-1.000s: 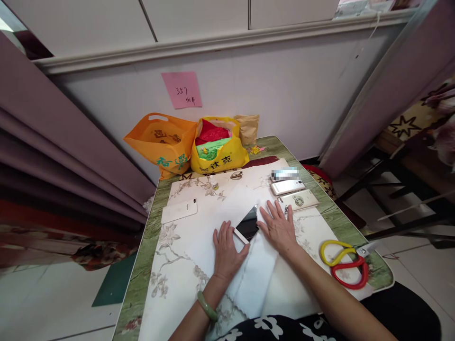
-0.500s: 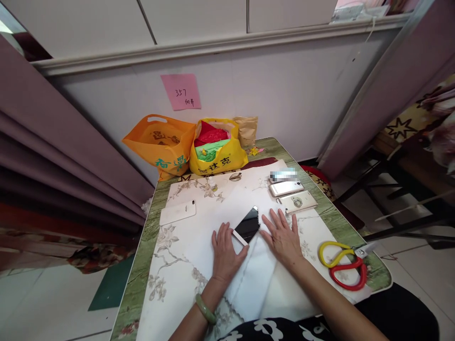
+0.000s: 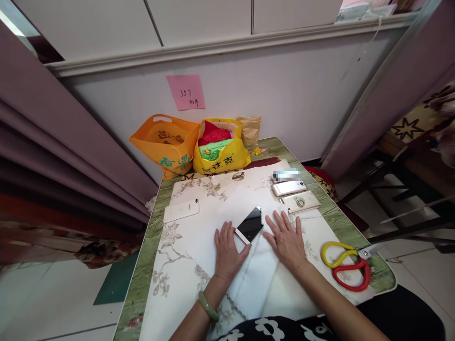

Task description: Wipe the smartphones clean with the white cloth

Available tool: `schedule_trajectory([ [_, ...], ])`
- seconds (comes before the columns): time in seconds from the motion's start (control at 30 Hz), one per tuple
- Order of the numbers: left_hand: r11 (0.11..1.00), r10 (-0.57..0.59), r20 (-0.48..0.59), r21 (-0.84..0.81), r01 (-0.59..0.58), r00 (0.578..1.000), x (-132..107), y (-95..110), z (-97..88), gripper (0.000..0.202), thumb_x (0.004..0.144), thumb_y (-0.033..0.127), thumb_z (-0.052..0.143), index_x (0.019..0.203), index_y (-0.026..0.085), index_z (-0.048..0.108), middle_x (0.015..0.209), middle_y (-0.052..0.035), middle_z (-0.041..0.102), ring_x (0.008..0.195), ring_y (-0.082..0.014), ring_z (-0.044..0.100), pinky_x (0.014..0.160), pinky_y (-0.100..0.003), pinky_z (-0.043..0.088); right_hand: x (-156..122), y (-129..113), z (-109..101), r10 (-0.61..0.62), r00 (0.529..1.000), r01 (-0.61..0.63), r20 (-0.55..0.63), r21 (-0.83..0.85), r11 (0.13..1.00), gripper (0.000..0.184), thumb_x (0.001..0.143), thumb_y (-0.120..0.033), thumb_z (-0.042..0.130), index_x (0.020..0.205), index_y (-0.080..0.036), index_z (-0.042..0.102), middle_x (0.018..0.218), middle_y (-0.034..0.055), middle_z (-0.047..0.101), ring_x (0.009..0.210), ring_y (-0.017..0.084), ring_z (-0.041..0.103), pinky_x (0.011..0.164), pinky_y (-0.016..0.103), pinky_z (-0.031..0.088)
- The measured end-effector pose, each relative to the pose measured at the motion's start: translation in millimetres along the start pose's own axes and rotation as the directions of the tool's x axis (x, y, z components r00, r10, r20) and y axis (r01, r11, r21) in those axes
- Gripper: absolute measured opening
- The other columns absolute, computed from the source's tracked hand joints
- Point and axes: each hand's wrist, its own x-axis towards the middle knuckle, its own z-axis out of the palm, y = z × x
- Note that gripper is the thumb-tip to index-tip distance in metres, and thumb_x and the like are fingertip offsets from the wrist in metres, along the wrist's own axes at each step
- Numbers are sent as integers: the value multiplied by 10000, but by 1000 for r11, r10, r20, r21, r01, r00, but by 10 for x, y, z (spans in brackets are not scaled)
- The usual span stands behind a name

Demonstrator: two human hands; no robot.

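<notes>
A phone with a dark screen (image 3: 250,223) lies face up on a white cloth (image 3: 256,274) in the middle of the table. My left hand (image 3: 227,248) rests flat beside the phone's near left corner, fingers stretched out, thumb touching the phone's edge. My right hand (image 3: 287,237) lies flat on the cloth just right of the phone, fingers spread. Neither hand grips anything.
A white phone (image 3: 181,210) lies at the left, and three phones (image 3: 289,188) in a row at the right. Yellow and red scissors (image 3: 346,267) sit near the right edge. An orange bag (image 3: 168,144), a yellow bag (image 3: 218,149) and a small bottle (image 3: 214,183) stand at the back.
My right hand slid a little down and to the right off the phone, uncovering more of its screen. The left hand stayed put.
</notes>
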Motion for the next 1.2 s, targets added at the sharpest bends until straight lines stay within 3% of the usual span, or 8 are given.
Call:
schedule_trajectory([
  [0.17,1000,-3,7,-12,3,1000,6,-7,-4,561,801,456,634,1237,146,464,1421,-201,489,1376,-334,391,1151,-585,222,-74,-250,-95,-95,995,96,-4,37,995,532,980,-537,382,1395,-232,515,1545,78,360,1447,327,244,1159,621,-7],
  [0.33,1000,3,25,-5,-3,1000,-14,-9,-16,551,780,382,647,1242,147,461,1435,-198,475,1386,-327,381,1150,-582,233,-231,-480,-144,-316,949,315,-6,100,944,446,993,-450,407,1410,-314,485,1572,17,310,1455,289,236,1169,593,-14],
  [0.47,1000,-2,11,-12,2,1000,-6,5,-19,544,796,422,634,1235,148,465,1426,-197,485,1382,-329,387,1151,-587,227,-135,-220,-107,-163,987,161,12,77,984,437,997,-450,397,1427,-387,449,1560,32,339,1448,299,259,1149,628,31],
  [0.6,1000,-1,-1,-23,1,1000,7,10,-20,541,803,440,630,1231,152,468,1416,-198,495,1375,-334,396,1151,-589,224,0,-50,-74,24,1000,-24,7,21,999,446,995,-460,385,1422,-360,470,1545,58,367,1448,327,249,1136,647,52],
  [0.83,1000,3,7,-10,-3,1000,2,13,-21,526,803,397,628,1238,153,461,1416,-194,496,1380,-326,392,1155,-579,222,-320,-329,-99,-280,960,278,13,98,956,454,997,-449,394,1449,-409,401,1576,-3,304,1464,279,217,1157,615,-2],
  [0.93,1000,-3,10,-6,3,1000,5,14,-18,540,803,422,631,1237,151,459,1420,-198,492,1380,-326,391,1157,-581,214,-197,-189,-98,-171,985,168,29,84,982,428,995,-467,397,1422,-448,427,1568,8,325,1461,289,228,1145,632,27],
  [1.07,1000,-6,7,-10,6,1000,5,11,-16,546,796,426,638,1234,150,462,1424,-199,489,1379,-328,392,1157,-583,214,43,-29,-90,43,999,-43,20,31,999,429,998,-463,386,1402,-364,493,1548,67,362,1454,319,236,1134,649,43],
  [1.2,1000,-3,9,-14,3,1000,-4,7,-20,546,800,424,628,1242,150,464,1419,-198,491,1379,-328,391,1156,-583,221,-95,-206,-112,-139,990,137,21,76,988,444,999,-446,392,1417,-328,480,1555,53,347,1456,306,234,1149,632,-15],
])
